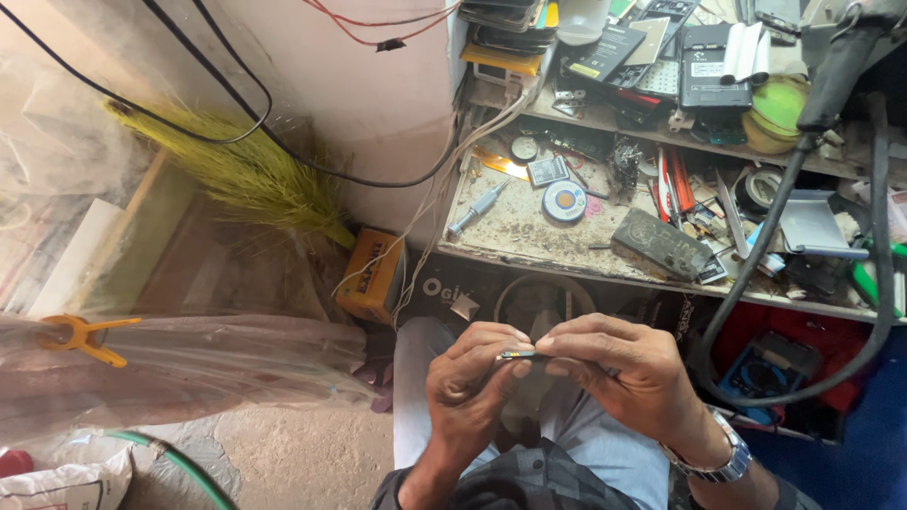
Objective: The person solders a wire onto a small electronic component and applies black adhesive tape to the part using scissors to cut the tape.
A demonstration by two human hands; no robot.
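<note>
Left hand (470, 373) and right hand (614, 364) pinched small flat part (518, 356) between fingertips over lap, steadying both ends; cluttered tabletop (529, 231) ahead.

Your view's bright, soft daylight from the left. White wall (378, 94) left of the workbench (529, 231) is washed out, under the bench falls dark. Wide-lens bending at edges; the hands read sharp.
</note>
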